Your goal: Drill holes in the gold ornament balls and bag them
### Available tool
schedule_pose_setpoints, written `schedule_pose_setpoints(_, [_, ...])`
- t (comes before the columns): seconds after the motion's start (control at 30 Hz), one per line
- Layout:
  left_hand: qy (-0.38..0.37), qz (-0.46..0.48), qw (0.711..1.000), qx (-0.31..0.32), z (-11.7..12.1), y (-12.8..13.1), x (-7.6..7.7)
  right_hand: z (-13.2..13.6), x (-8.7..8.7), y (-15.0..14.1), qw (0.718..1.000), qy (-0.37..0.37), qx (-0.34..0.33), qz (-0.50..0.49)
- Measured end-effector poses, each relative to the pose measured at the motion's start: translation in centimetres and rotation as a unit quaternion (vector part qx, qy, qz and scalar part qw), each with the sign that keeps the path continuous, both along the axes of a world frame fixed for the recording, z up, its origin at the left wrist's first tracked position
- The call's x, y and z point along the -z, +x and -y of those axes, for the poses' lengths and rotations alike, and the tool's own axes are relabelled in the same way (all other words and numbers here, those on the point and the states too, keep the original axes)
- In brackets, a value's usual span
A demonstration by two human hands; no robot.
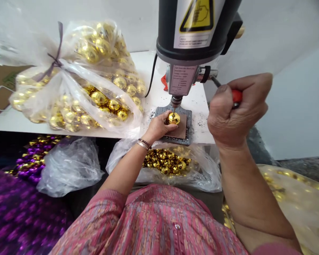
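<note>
My left hand [159, 126] grips a shiny gold faceted ball [173, 119] between thumb and fingers. The ball rests on a brown board [180, 131] on the grey base of a bench drill press [188, 141]. The thin bit [174, 110] below the chuck [176, 101] meets the top of the ball; whether it is inside cannot be made out. My right hand [236, 109] is closed round the feed lever, whose red knob [237, 97] shows between the fingers. Over the ball hangs the drill's dark motor housing [194, 53].
A tied clear bag [77, 88] of gold balls lies left on the white table [143, 67]. Below the table edge is an open bag of gold balls [166, 161]. Purple balls [29, 163] and a crumpled plastic bag [71, 166] are lower left. Another bag [295, 202] stands right.
</note>
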State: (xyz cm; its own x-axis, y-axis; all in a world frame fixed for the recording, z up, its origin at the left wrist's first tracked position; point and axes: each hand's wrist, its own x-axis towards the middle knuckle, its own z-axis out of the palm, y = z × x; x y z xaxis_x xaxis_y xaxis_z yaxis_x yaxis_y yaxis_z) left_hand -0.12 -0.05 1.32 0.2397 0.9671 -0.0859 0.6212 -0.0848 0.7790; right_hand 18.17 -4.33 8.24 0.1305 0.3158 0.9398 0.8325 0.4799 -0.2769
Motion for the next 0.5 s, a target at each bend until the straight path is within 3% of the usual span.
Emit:
schedule_pose_setpoints(0.23, [-0.005, 0.030, 1.000, 0.005, 0.0, -0.1, 0.6, -0.5, 1.3, -0.2, 0.999, 0.045, -0.019, -0.011])
schedule_pose_setpoints(0.5, [0.013, 0.029, 0.999, 0.005, 0.0, -0.2, 0.9, -1.0, 4.1, -0.7, 0.996, 0.080, -0.033, -0.023])
